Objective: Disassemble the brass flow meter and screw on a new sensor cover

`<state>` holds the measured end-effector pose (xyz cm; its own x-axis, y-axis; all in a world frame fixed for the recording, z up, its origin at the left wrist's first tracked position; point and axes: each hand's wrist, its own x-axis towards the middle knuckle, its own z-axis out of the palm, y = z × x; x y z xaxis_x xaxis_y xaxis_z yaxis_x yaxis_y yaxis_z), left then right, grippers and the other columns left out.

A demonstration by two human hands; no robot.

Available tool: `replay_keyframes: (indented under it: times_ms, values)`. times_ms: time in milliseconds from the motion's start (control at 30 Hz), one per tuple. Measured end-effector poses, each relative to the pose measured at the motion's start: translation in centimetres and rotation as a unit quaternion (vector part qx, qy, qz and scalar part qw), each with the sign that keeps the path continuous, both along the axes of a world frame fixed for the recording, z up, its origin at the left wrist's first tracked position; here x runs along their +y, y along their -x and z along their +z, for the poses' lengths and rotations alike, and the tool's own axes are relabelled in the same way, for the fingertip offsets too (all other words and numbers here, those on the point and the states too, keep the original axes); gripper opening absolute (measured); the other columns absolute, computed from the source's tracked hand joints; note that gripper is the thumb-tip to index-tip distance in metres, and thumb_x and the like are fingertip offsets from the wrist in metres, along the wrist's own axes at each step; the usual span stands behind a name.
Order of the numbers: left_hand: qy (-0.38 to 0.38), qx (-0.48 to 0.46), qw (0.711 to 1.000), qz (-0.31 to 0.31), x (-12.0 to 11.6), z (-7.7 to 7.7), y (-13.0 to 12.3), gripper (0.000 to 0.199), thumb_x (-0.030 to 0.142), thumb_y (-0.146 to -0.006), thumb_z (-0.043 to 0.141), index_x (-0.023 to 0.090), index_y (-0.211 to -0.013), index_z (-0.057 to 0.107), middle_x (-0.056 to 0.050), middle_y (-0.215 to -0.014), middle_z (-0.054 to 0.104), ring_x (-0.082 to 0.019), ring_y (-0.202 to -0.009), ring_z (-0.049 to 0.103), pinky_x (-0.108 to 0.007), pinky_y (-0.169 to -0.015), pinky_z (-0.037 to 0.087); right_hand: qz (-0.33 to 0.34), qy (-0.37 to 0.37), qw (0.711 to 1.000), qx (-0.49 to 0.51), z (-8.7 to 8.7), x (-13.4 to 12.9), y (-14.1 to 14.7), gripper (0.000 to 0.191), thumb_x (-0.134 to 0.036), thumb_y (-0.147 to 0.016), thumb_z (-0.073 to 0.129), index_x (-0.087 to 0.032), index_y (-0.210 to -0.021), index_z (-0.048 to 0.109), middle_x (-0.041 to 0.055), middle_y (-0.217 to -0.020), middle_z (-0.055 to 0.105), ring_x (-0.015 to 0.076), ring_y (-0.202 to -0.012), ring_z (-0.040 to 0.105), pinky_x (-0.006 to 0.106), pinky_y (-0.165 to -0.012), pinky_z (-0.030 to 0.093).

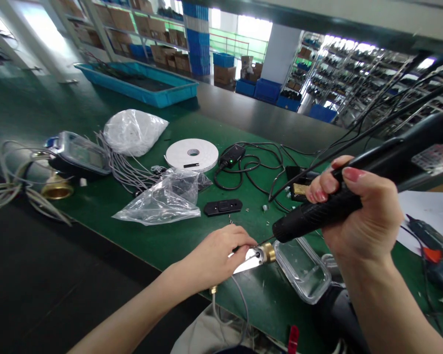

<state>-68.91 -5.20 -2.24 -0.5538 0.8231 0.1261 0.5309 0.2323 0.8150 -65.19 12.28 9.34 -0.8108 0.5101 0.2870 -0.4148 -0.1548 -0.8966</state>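
Observation:
My right hand (pixel 365 211) is wrapped round a black electric screwdriver (pixel 317 211), tilted with its thin bit pointing down and left. The bit's tip is close to a metal fitting (pixel 256 258) with a brass threaded end (pixel 269 252), lying near the front edge of the green table. My left hand (pixel 221 250) rests on the fitting with its fingers pressed together at the bit's tip; they partly hide the fitting. A clear plastic cover (pixel 302 270) lies just right of the brass end. Behind my left hand are a black oblong plate (pixel 223 207) and some small screws (pixel 231 219).
Clear plastic bags (pixel 162 199), a white tape roll (pixel 192 153) and a black cabled device (pixel 232 155) lie behind. A meter with cables (pixel 83 155) is at left, a blue tray (pixel 140 83) at the back, a hot glue gun (pixel 431 250) at right.

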Motion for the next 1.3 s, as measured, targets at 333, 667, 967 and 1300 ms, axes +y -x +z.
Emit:
replay_keyframes:
  times_ms: [333,667,967,1300]
  values:
    - [0.031,-0.001,0.999,-0.010,0.1,0.1,-0.6,0.027,0.020,-0.098,0.038,0.020,-0.109,0.063,-0.004,-0.101,0.056,-0.019,-0.097,0.051,-0.031,-0.088,0.042,0.030,-0.036,0.999,-0.005,-1.2,-0.1,-0.4,0.011,-0.026,-0.069,0.062,-0.019,-0.077,0.060,-0.0053,-0.052,0.048,0.0088,-0.047,0.045,0.026,-0.048,0.037]
    - [0.161,0.052,0.984,0.058,0.1,-0.4,-3.1,0.030,0.022,-0.086,0.067,0.016,-0.113,0.054,-0.008,-0.109,0.058,-0.027,-0.102,0.052,-0.046,-0.093,0.043,0.089,-0.136,0.986,-0.022,-0.6,-1.6,-1.2,0.028,-0.023,-0.069,0.070,-0.022,-0.096,0.063,-0.0034,-0.062,0.058,0.0120,-0.055,0.053,0.029,-0.052,0.045]
    - [0.158,0.100,0.979,0.082,0.8,-1.5,-4.5,0.017,0.014,-0.092,0.053,0.014,-0.109,0.051,-0.008,-0.103,0.057,-0.025,-0.099,0.053,-0.045,-0.092,0.045,0.178,-0.123,0.976,-0.027,-1.4,-1.6,-0.4,0.011,-0.014,-0.070,0.063,-0.021,-0.078,0.059,-0.0063,-0.053,0.052,0.0099,-0.042,0.050,0.027,-0.043,0.042]
    - [0.118,0.133,0.980,0.085,0.7,-2.3,-4.4,0.022,0.009,-0.090,0.054,0.013,-0.111,0.050,-0.006,-0.105,0.060,-0.020,-0.099,0.057,-0.049,-0.111,0.029,0.194,-0.130,0.972,-0.020,-1.8,-1.8,-0.1,0.012,-0.015,-0.070,0.062,-0.021,-0.079,0.059,-0.0059,-0.053,0.052,0.0106,-0.042,0.050,0.026,-0.042,0.040]
